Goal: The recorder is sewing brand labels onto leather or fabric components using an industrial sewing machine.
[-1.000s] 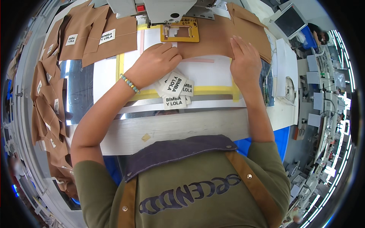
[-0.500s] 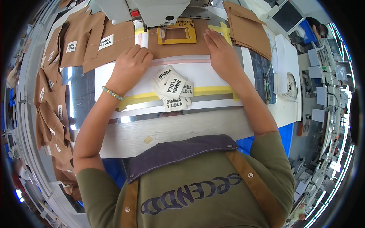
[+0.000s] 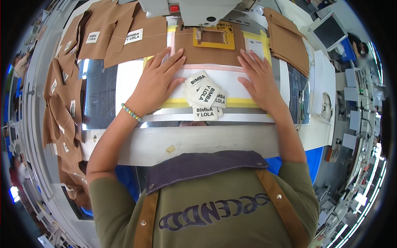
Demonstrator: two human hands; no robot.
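Observation:
A brown panel (image 3: pixel 186 54) lies flat at the far side of the white work sheet (image 3: pixel 132 82), beneath the sewing machine head (image 3: pixel 202 12). A yellow frame (image 3: pixel 229 41) with a rectangular opening rests on the panel. My left hand (image 3: pixel 160 80) is open, its fingers spread flat, with the fingertips at the panel's near left corner. At the near right corner my right hand (image 3: pixel 259 80) also lies open, fingers stretched out. Neither hand holds anything. Between them is a loose pile of small white printed labels (image 3: pixel 206 93).
Brown panels with white labels (image 3: pixel 93 47) overlap at the left and hang down the table's left side. More brown pieces (image 3: pixel 287 41) are stacked at the back right. A screen (image 3: pixel 328 29) stands beyond them. Yellow tape (image 3: pixel 240 101) runs across the sheet.
My left hand has gone from curled fingers to spread and flat. My right hand has drawn back toward me along the panel's right edge, its fingers spreading. The whole view has shifted slightly.

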